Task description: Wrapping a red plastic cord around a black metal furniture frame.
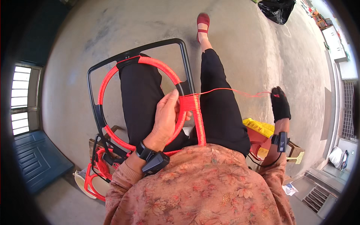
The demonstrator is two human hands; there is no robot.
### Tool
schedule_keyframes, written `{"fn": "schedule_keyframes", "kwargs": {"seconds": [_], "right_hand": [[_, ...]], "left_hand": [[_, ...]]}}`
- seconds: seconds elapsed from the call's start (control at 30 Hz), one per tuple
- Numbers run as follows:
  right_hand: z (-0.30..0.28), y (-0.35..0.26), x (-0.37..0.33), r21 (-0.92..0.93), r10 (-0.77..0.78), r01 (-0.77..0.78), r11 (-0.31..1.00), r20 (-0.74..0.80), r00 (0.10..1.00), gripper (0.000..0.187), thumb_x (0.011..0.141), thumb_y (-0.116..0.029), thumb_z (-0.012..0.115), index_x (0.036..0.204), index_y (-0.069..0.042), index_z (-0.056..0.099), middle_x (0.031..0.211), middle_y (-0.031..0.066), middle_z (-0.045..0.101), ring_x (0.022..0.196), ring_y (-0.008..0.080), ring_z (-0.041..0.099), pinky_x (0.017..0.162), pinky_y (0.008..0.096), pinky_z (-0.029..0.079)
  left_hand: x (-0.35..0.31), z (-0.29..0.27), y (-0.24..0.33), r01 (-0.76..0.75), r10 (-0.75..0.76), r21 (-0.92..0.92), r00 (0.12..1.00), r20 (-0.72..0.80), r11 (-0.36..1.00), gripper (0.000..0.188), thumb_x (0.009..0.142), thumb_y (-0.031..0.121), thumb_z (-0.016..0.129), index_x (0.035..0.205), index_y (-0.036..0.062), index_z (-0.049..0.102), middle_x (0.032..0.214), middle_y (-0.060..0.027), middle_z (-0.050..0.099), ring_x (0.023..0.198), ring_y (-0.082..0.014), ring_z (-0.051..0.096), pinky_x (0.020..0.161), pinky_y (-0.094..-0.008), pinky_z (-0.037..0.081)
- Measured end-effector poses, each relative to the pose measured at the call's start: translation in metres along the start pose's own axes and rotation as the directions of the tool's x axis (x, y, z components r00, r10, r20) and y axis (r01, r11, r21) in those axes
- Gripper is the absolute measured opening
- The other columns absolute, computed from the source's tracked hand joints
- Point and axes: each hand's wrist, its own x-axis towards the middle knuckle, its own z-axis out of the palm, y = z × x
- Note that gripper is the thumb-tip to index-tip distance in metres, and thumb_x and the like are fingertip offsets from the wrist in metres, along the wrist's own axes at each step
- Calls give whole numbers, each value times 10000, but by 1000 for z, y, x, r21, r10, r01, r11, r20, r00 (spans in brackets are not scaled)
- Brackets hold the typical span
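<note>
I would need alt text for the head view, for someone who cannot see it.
A bare left hand grips a mostly red-wrapped ring inside a black frame over black-trousered legs. The black-gloved right hand, out to the side, holds a red strand running to the frame.

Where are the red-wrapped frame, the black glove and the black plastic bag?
Red-wrapped frame [199,123], head view: its red-wound side bar.
Black glove [281,106], head view: back of the hand.
Black plastic bag [276,10], head view: its middle.
</note>
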Motion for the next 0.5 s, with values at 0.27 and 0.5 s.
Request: {"fn": "schedule_keyframes", "kwargs": {"seconds": [0.27, 0.5], "right_hand": [[208, -28, -86, -76, 32, 45, 996, 785, 619, 391, 795, -26, 651, 1176, 13, 571, 1038, 77, 640, 968, 166, 598, 874, 297, 474], [289, -21, -84, -7, -84, 133, 991, 741, 666, 632, 831, -28, 652, 1383, -21, 346, 1094, 99, 612, 896, 125, 599, 753, 265, 511]], "left_hand": [[3, -2, -10, -30, 32, 39, 999, -34, 999, 142, 954, 87, 465, 1018, 26, 575, 864, -63, 642, 622, -127, 596, 546, -253, 513], [1, -3, -10, 43, -25, 192, 995, -95, 981, 122, 931, 131, 575, 990, 28, 600, 843, -38, 643, 639, -99, 590, 554, -246, 512]]}}
